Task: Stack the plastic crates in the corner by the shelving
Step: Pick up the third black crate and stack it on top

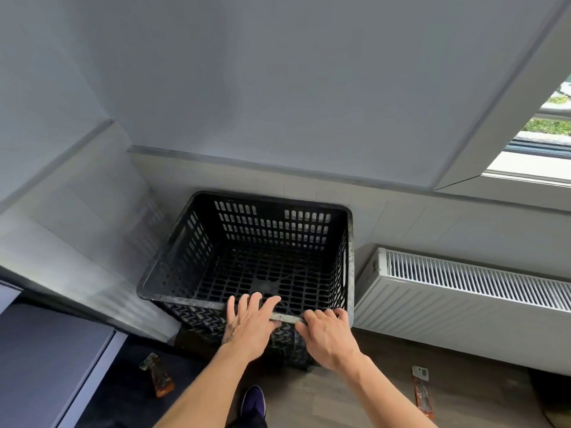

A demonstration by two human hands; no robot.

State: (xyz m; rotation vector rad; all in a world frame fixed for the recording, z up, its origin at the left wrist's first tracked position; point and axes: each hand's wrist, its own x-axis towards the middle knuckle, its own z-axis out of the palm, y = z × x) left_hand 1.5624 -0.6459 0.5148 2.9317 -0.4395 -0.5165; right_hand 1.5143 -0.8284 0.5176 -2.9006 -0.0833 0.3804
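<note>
Black slotted crate (247, 251) parked in the corner, back tight to the wall (278, 88), radiator (463, 291) just beside on the rt. Seems to stand on the floor (340, 396); can't tell whether another sits nested under it.

Left grip (250, 325) laid over the near rim, fingers fairly straight and spread, reaching inside; resting, not clamping. Right grip (329, 338) curled round the same rim, fingertips hooked over the inner edge, thumb outside. Both close together, toward the rt corner, not centred.

Prob. light for its bulk: thin moulded plastic, mostly holes, nothing inside. Stiff at the rolled rim, likely some flex mid-wall if squeezed. Not fragile. Rim scuffed w/ pale dried muck, so prob. gritty rather than slippery.

Best taken by the rim on opposite sides, or via the slot handle (344, 264) in the rt wall, for balance; w/ both grips at one corner, likely to tip on lifting. Tapered walls, open top: should nest readily w/ a matching one.
</note>
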